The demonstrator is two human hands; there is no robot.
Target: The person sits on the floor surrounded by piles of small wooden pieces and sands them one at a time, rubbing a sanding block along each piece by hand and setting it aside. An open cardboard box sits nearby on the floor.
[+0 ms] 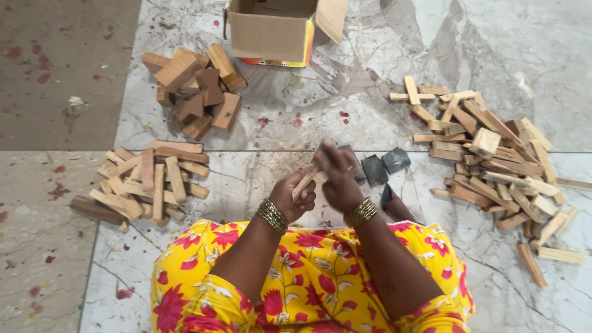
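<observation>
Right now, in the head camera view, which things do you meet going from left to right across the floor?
Pile of flat wooden sticks → left hand holding a wooden stick → right hand → dark sandpaper pieces → large heap of wooden sticks.

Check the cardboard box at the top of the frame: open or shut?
Open. The cardboard box has its flaps folded outward, one sticking out on the right, and its dark inside shows from above. Whether anything lies inside cannot be told.

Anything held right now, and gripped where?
Left hand grips a pale wooden stick by its lower end. Right hand is on its upper end; what it holds, unclear.
</observation>
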